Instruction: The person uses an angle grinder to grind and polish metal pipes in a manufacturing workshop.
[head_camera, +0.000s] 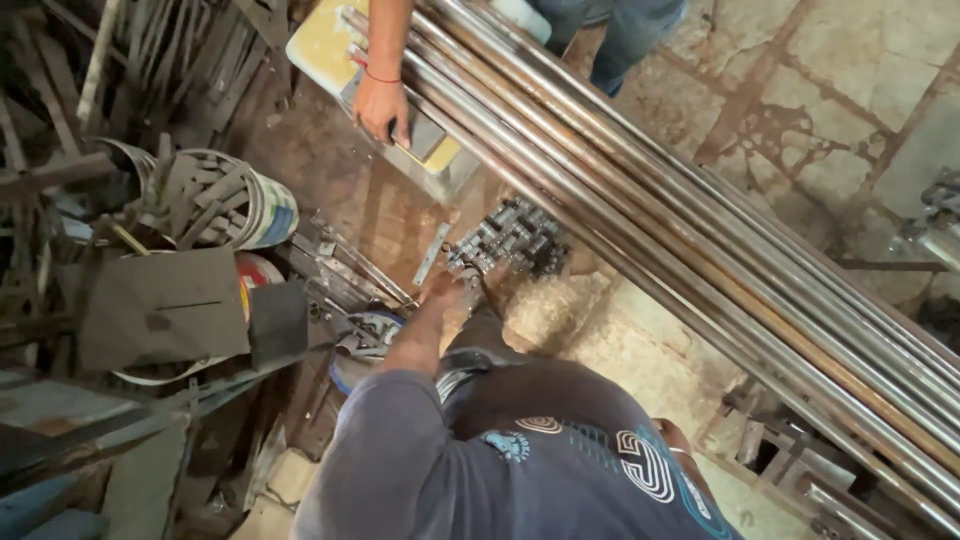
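My left hand (442, 288) reaches down to a heap of small shiny metal fittings (510, 240) on the floor, its fingers at the heap's near edge. The grip is blurred, so I cannot tell whether it holds a piece. A short flat metal strip (432, 255) lies just left of the hand. My right hand (676, 438) shows only partly beside my blue shirt, low on the right, near metal frame pieces (790, 470). Whether it holds anything is hidden.
Several long steel pipes (640, 210) run diagonally from top centre to bottom right. Another person's hand (381, 106) rests on a grey plate on a yellow stool (330, 45). Buckets of scrap metal (225, 200) and dark sheet pieces (165, 305) crowd the left.
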